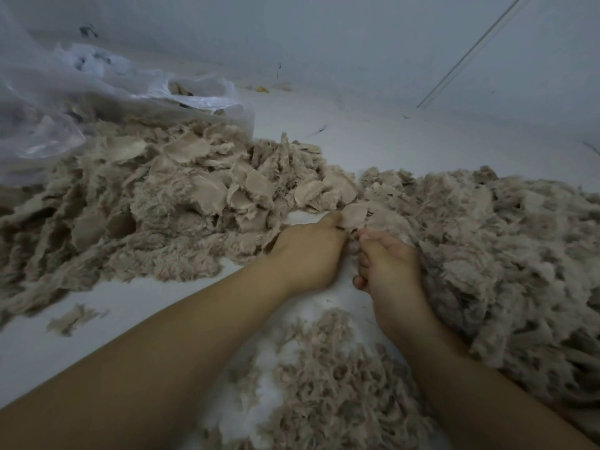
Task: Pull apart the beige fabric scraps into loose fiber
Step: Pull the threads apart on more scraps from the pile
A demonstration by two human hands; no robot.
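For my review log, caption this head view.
Both hands, left hand and right hand, pinch a beige fabric scrap between fiber piles.

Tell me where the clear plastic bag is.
In the head view, the clear plastic bag sits far left, behind the pile of beige fabric scraps.

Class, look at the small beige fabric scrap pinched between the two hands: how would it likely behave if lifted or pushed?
The scrap probably flops, since it bends between the left hand and right hand. It is likely light, being thin. Its fuzzy edges suggest it snags rather than slides.
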